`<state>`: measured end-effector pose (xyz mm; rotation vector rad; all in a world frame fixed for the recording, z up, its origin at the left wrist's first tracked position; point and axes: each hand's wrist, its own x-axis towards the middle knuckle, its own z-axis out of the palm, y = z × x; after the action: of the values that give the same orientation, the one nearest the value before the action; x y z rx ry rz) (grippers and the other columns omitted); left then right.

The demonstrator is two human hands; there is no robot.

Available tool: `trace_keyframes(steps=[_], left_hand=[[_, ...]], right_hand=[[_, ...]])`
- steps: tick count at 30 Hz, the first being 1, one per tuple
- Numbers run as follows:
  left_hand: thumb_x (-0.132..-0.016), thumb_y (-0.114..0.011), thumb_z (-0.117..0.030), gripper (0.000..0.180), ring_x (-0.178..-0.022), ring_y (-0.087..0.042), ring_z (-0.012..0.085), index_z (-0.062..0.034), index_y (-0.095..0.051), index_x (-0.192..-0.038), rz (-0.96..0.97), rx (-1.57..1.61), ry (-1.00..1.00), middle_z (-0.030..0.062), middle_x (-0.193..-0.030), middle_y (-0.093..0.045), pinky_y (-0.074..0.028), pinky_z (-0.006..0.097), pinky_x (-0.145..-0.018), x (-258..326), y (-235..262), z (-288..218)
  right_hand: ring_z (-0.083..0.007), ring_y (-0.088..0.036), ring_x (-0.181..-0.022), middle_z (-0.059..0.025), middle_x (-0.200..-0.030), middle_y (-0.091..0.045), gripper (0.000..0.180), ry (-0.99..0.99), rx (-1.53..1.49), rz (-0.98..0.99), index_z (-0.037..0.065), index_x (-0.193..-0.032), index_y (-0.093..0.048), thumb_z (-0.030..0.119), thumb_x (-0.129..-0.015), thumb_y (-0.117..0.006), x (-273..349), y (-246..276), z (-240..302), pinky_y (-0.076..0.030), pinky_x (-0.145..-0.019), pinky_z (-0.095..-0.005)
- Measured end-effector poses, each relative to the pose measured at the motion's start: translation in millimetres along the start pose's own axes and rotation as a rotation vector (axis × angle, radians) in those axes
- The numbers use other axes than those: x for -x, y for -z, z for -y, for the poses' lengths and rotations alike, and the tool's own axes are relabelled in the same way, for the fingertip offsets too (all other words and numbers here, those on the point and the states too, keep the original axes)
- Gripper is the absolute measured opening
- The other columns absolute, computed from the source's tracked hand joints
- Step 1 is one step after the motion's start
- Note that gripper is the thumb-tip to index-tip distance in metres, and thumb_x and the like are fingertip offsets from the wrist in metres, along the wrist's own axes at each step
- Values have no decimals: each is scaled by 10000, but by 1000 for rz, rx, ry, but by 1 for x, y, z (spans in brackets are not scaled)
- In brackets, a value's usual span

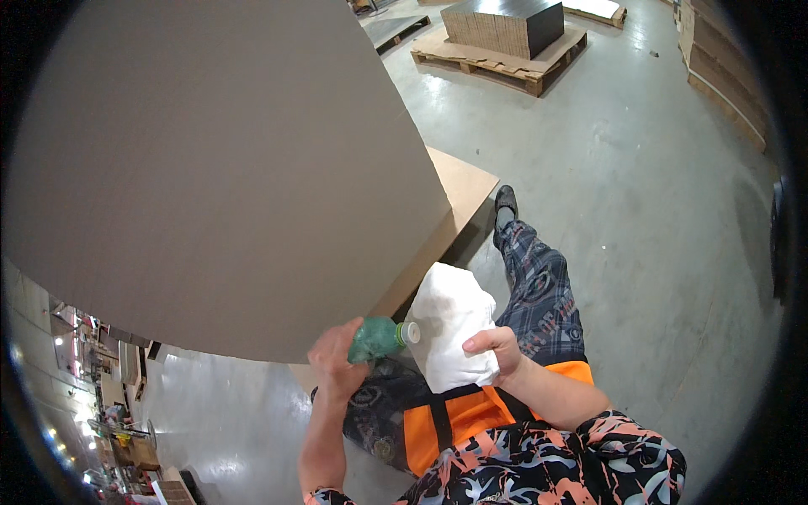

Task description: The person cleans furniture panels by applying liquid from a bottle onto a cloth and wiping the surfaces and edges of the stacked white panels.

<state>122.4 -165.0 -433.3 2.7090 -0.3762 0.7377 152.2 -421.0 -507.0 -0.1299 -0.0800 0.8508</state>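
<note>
A large grey board [219, 168] leaned just above the fingers of the left hand [335, 362], hiding much of the floor [640, 210]; a pallet of stacked sheets [505, 38] stood well beyond. The left fingers were wrapped tight around a green plastic bottle [379, 337], its white cap pointing toward the right hand. The right hand [497, 349] pinched a white cloth [450, 324], bunched and thick, touching the cap.

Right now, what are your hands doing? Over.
Left hand gripping green bottle. Right hand pinching white cloth at bottle's mouth. Big cardboard sheet close overhead.
</note>
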Motion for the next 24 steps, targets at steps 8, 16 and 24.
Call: trace_keyframes(steps=[8,16,24], left_hand=[[-501,-665,28,572,-885,-669,310,-72,-672,-1065,38,-179,-91,119,-974,-699,-535,429,-864,-12,11,5],[-523,-708,40,546,-896,-690,307,-60,-673,-1058,25,-271,-198,138,-988,-706,-541,449,-863,-36,27,-1],[-588,-662,32,487,-897,-694,283,-54,-670,-1067,2,-372,-279,126,-990,-709,-540,464,-866,-52,32,3]], right_hand=[[-304,-667,-958,-186,-1120,-620,572,-3,16,-95,-45,-1323,-426,108,-790,-570,-5,-6,-1,-545,-875,-423],[-290,-645,-1037,-183,-1193,-603,556,-23,20,-144,-17,-1359,-404,157,-858,-573,-10,-14,0,-536,-903,-411],[-310,-634,-1077,-190,-1226,-594,572,-32,-10,-109,-12,-1380,-392,151,-857,-556,-18,-15,1,-517,-946,-432]])
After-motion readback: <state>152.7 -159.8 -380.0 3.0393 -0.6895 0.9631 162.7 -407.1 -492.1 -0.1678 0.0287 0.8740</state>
